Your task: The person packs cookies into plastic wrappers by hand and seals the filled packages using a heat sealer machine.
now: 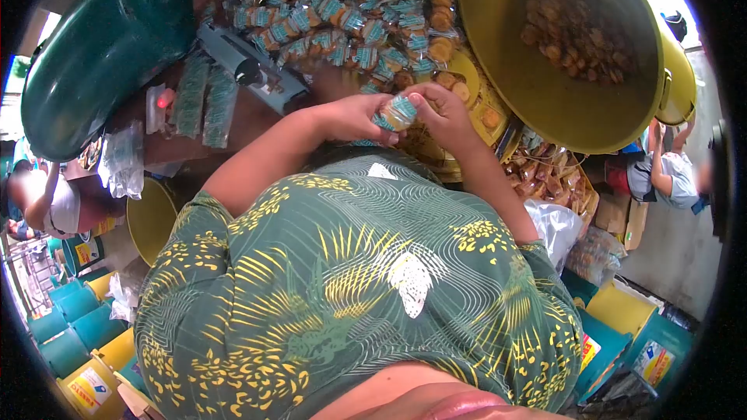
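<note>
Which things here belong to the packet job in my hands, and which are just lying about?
Likely part of the job:
held packet
piled packets
flat printed plastic strips
large yellow tub

Seemingly just lying about:
pale plastic bag
teal and yellow containers, lower left

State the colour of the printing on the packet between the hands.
Blue-green, on the packet's clear wrapper; it shows best in the head view.

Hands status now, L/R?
Left hand: closed, holding a small clear-and-teal packet.
Right hand: fingers curled at the packet's edge; can't tell if gripping.
</note>
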